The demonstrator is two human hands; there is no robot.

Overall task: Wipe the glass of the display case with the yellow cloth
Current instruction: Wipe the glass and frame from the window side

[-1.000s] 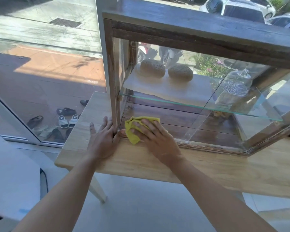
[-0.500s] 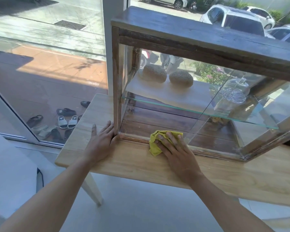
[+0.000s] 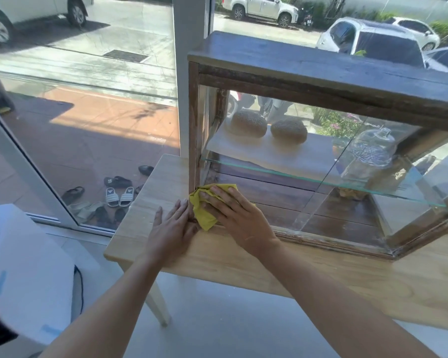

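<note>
there's just one view, the wide-angle camera on my head, looking forward and down from above my forearms. it faces the front glass of the display case (image 3: pixel 321 73) on the wooden table (image 3: pixel 243 259), close enough that my hands sit mid-frame. beyond the case it looks out through the window (image 3: pixel 88 99) at a street outside.
</note>
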